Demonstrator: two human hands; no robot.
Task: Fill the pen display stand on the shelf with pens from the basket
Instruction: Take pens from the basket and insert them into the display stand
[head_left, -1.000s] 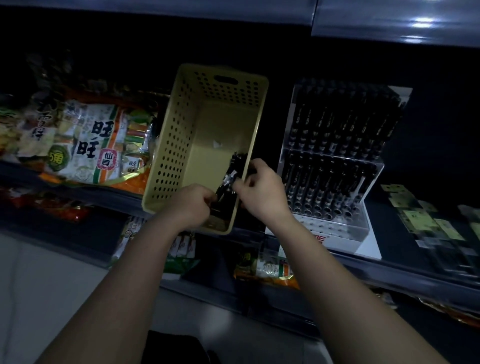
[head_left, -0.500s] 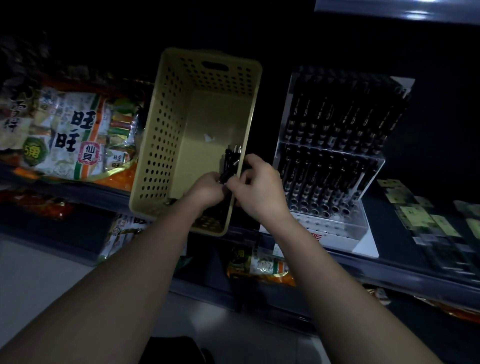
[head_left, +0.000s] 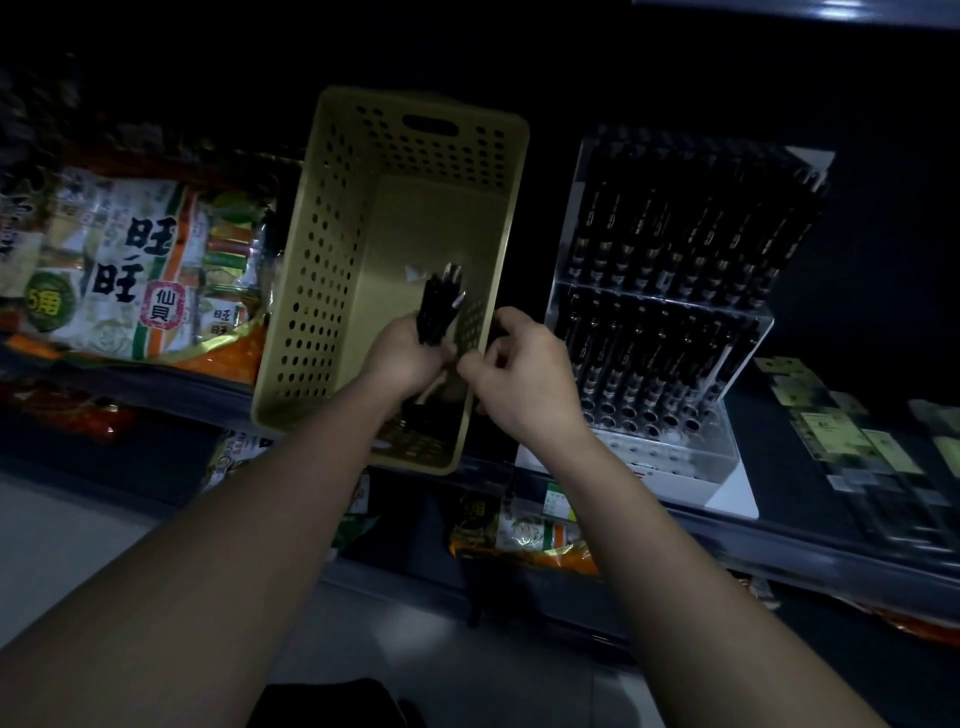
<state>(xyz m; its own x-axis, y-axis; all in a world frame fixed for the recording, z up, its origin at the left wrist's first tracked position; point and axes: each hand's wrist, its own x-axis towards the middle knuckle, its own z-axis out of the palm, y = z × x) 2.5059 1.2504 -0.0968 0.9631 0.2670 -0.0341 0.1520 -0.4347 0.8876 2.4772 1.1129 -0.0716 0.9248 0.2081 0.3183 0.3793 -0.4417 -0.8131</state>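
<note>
While your left hand (head_left: 408, 358) is gripping a fistful of black pens (head_left: 438, 306) over the yellow basket (head_left: 291, 312), your right hand (head_left: 519, 376) is hovering with curled fingers just beside that fist, and I cannot tell whether it is pinching one yet. You are likely dealing with light, stiff, slick barrels apt to slide from a loose bundle, so you should be taking each one mid-barrel before carrying it to the pen display stand (head_left: 670, 322) just beyond your right hand.

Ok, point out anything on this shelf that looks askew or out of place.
The yellow basket sits skewed on the shelf, its near end seemingly overhanging the front edge. A white scrap lies on its floor.
</note>
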